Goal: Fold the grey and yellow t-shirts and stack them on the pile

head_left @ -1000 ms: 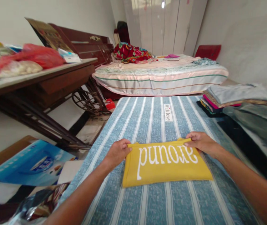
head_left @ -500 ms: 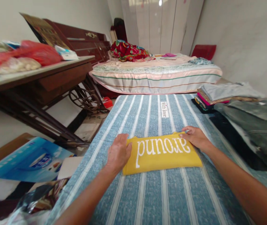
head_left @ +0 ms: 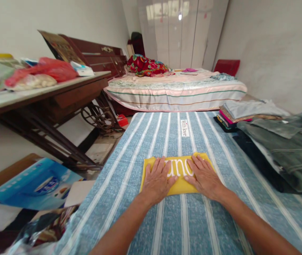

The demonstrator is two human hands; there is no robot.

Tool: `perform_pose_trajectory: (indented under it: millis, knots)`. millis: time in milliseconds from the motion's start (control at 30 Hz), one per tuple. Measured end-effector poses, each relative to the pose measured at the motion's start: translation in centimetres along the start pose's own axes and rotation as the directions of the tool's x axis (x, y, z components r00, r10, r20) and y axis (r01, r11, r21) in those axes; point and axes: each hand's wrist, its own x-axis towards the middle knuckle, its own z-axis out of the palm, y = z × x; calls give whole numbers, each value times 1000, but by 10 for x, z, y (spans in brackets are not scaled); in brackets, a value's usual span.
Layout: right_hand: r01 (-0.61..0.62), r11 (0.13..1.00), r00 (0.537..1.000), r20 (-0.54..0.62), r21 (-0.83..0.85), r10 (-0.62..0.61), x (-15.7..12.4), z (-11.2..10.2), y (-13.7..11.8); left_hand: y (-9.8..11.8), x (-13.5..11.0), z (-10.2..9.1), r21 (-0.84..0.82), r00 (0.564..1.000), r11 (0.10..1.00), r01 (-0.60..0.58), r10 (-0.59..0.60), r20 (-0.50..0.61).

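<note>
A folded yellow cloth (head_left: 179,165) with white lettering lies on a blue and white striped sheet (head_left: 183,219). My left hand (head_left: 157,180) lies flat on the cloth's left half, fingers stretched out. My right hand (head_left: 205,177) lies flat on its right half, fingers spread. Both palms press down and hold nothing. Only the middle letters of the print show between the hands.
Folded clothes (head_left: 246,111) and a grey-green garment (head_left: 286,148) lie at the right. A wooden sewing table (head_left: 61,95) with bags stands at the left, a blue box (head_left: 31,184) below it. A striped mattress (head_left: 177,90) lies beyond.
Both hands left the cloth's far corners and came inward onto its top, now lying flat. The cloth looks narrower than before.
</note>
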Motion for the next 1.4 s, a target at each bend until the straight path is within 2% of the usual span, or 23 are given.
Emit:
perform_pose_trajectory:
  millis: [233,367,433,500,567,700,733,800,900,1000,1200,1400]
  knots:
    - [-14,999,1000,-28,31,15,-2,11,2,-6,2,5,-41,1000,999,-23,24,13]
    - [-5,997,992,-126,76,14,6,-3,14,-29,9,2,-143,993,989,-28,12,-115]
    - [-102,991,981,-154,87,114,16,-16,27,-48,14,-8,-177,984,984,23,-53,-170]
    - [-281,954,957,-48,106,287,28,-28,42,-67,21,-20,-220,986,970,102,-129,-110]
    - [-394,907,918,101,146,383,41,-36,56,-81,26,-32,-331,981,925,189,-196,13]
    - [-439,867,894,212,235,395,59,-42,74,-93,36,-45,-621,937,702,349,-243,251]
    - [-455,851,885,243,262,398,62,-42,76,-94,39,-46,-644,922,661,386,-252,294]
    - [-506,803,852,328,315,408,66,-44,78,-93,45,-48,-634,896,635,442,-276,348]
    - [-594,716,786,456,367,418,71,-46,78,-93,53,-50,-608,883,646,462,-272,383]
    - [-635,652,755,510,413,412,72,-47,78,-93,57,-52,-605,880,648,463,-252,403]
    - [-630,585,771,499,510,395,70,-43,80,-88,56,-54,-621,874,620,479,-267,407]
    - [-619,568,779,520,543,352,69,-40,84,-85,54,-55,-659,860,554,508,-285,423]
